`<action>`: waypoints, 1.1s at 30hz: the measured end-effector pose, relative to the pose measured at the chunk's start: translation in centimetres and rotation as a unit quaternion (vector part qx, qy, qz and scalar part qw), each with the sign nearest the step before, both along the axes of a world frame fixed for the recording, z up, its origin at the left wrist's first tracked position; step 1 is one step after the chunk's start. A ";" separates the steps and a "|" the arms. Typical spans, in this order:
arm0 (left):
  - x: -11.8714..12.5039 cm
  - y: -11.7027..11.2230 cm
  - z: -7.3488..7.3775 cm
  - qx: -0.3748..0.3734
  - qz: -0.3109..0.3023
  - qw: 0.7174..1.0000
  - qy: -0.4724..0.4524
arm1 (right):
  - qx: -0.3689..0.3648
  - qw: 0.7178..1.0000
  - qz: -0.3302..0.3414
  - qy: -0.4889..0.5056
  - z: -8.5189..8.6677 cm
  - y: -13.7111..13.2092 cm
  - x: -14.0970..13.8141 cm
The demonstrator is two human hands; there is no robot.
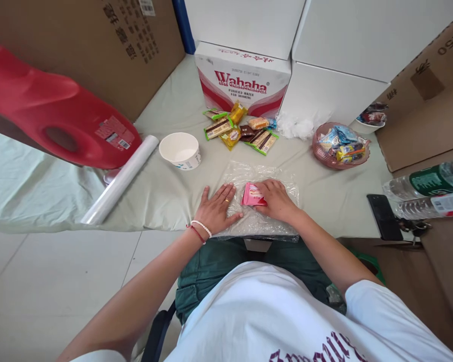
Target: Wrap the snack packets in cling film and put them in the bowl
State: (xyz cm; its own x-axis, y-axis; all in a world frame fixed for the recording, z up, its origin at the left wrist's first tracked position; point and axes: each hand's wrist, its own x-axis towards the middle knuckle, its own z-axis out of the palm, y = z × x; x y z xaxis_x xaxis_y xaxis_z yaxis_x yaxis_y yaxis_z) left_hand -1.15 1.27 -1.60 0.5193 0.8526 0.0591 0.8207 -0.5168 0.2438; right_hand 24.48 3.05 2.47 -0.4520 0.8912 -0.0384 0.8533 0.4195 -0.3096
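A clear plastic sheet (262, 226), possibly bubble wrap, lies along the table's front edge before me. On it is a small pink wrapped packet (251, 195). My right hand (276, 200) covers the packet's right side, fingers curled over it and thumb at its lower edge. To the left, my left hand (216, 210) lies flat on the table and the sheet's left margin, fingers stretched out and holding nothing. Behind the sheet sits a loose pile of wrapped snacks (219, 127). The packet's right part is hidden under my right hand.
A white paper bowl (180, 151) and a plastic film roll (121, 181) are at left, by a red jug (71, 110). A pink glass bowl (326, 160) of snacks, a phone (384, 217) and plastic bottles (430, 182) are at right. A Wahaha box (245, 83) stands behind.
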 end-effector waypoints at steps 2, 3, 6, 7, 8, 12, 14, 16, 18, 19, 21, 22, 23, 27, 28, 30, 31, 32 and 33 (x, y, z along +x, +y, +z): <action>-0.1 0.1 0.1 -0.004 -0.001 1.000 0.001 | 0.018 0.999 0.008 0.037 -0.1 -0.5 0.9; -0.2 0.1 0.1 -0.006 -0.001 1.000 0.000 | 0.029 0.997 0.010 0.064 0.0 -1.1 1.6; -0.7 0.3 0.1 -0.014 0.001 1.000 -0.010 | 0.058 0.987 0.021 0.151 0.0 -3.9 4.1; -0.9 0.3 0.0 -0.016 0.002 1.000 -0.015 | 0.063 0.983 0.028 0.171 -0.1 -5.3 5.0; -1.1 0.4 0.0 -0.018 0.002 1.000 -0.020 | 0.067 0.980 0.036 0.182 -0.4 -6.7 5.8; -1.5 0.8 -0.2 -0.023 0.012 0.999 -0.040 | 0.061 0.985 0.089 0.133 -2.7 -11.6 7.5; -1.4 1.3 0.0 -0.027 0.018 0.998 -0.045 | 0.060 0.989 0.091 0.101 -3.9 -12.6 7.6; -1.5 1.8 0.2 -0.032 0.025 0.998 -0.050 | 0.059 0.991 0.061 0.102 -4.3 -12.4 7.4; -1.8 2.1 0.7 -0.035 0.020 0.998 -0.054 | 0.043 0.990 0.043 0.129 -4.0 -11.5 7.2; -2.1 2.1 1.0 -0.034 0.009 0.998 -0.054 | 0.029 0.987 0.046 0.148 -3.6 -10.9 7.1; -2.9 1.9 1.7 -0.034 -0.036 0.998 -0.045 | 0.002 0.980 0.059 0.189 -2.5 -9.6 7.0; -3.3 1.6 2.0 -0.040 -0.064 0.996 -0.038 | -0.008 0.976 0.061 0.210 -1.9 -9.0 7.0; -3.7 1.2 2.2 -0.051 -0.089 0.994 -0.031 | -0.017 0.971 0.059 0.230 -1.3 -8.4 7.1; -4.6 -0.7 2.4 -0.105 -0.126 0.986 -0.030 | -0.040 0.952 0.025 0.304 0.3 -6.2 7.3; -4.6 -1.0 2.3 -0.108 -0.120 0.986 -0.038 | -0.043 0.948 0.014 0.314 0.5 -5.7 7.4; -4.1 -1.5 2.0 -0.101 -0.103 0.988 -0.056 | -0.055 0.945 -0.014 0.322 0.8 -4.8 7.6; -3.7 -1.5 1.9 -0.093 -0.093 0.989 -0.070 | -0.063 0.944 -0.031 0.323 0.8 -4.4 7.6; -3.3 -1.5 1.7 -0.085 -0.083 0.989 -0.087 | -0.072 0.942 -0.050 0.325 0.8 -4.1 7.6; -2.8 -1.4 1.6 -0.078 -0.072 0.988 -0.109 | -0.080 0.938 -0.070 0.329 0.9 -3.8 7.7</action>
